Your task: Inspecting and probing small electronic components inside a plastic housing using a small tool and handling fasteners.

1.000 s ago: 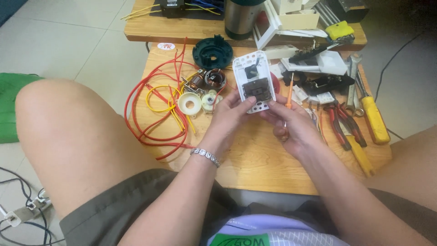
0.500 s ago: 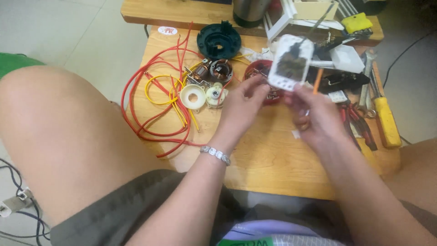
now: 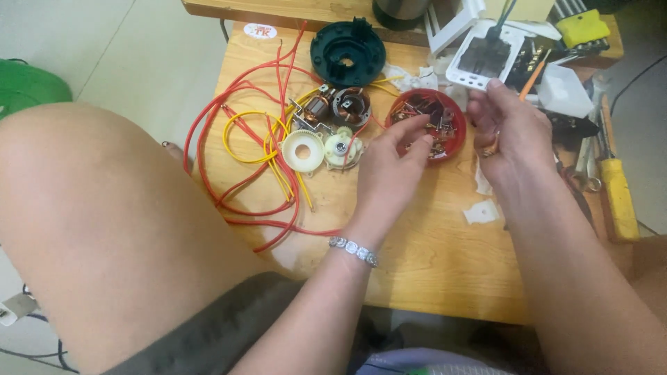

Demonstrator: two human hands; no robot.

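The left hand [image 3: 389,163] reaches with loose, empty fingers into the red dish [image 3: 425,125] of small metal parts on the wooden surface [image 3: 431,257]; the right hand [image 3: 511,132] pinches the white housing [image 3: 486,59] by its lower edge (above the clutter); better to pick one piece cleanly, keeping the housing level.

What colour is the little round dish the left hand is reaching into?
Red. The dish, full of small metal parts, shows clearly in the head view.

A low wooden table [image 3: 445,278] stands on a pale tiled floor [image 3: 104,48] in soft, even light.
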